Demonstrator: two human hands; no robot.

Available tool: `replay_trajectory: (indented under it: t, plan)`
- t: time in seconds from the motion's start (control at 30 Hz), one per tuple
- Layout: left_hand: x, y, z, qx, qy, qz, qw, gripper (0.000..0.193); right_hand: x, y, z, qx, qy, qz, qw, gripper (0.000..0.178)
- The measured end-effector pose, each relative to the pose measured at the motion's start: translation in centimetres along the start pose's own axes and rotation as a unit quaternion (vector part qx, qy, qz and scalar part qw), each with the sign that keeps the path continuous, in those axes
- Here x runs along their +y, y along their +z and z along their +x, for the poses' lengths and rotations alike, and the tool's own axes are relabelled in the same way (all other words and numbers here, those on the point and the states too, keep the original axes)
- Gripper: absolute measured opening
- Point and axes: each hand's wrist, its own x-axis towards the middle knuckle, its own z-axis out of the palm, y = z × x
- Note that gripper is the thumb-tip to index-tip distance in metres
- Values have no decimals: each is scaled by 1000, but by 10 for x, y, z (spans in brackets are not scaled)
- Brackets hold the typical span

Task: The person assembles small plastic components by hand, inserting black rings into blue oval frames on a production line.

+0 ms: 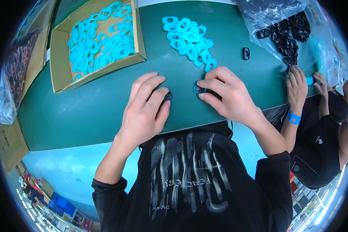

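Note:
My left hand (141,104) is closed over a small black plastic part (168,96) at the table's near side, with its fingers hiding most of it. To its right, my right hand (230,94) pinches a small oval piece (199,89) with black and turquoise on it between thumb and fingers. Beyond my hands lies a loose heap of turquoise plastic rings (191,36), flat and oval with a hole in each. The lowest ring (210,65) almost reaches my right fingers. A single black oval part (246,53) rests apart on the green tabletop (154,54).
A cardboard box (100,71) of turquoise rings stands at the far left. Black parts (288,34) spill from a clear plastic bag (259,23) at the far right. A co-worker's hand (296,87) with a blue wristband works there. Another bag (7,85) lies at the left edge.

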Motion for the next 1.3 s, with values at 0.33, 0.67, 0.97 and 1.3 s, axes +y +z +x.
replay_trajectory:
  t: [0.33, 0.67, 0.97, 1.3]
  plan:
    - [0, 3, -1, 13, -4, -3, 1000, 27, 4, -3, 2, -32, -31, -4, 999, 31]
    - [-1, 4, -1, 29, -6, -12, 1000, 26, 3, -1, 4, -22, -19, -3, 1000, 30]
    - [-2, 4, -3, 26, 8, -12, 1000, 34, -2, -2, 2, -32, 15, -44, 998, 32]
    - [4, 1, -2, -60, 0, 64, 996, 51, -22, 30, -5, 140, 82, 51, 985, 37]
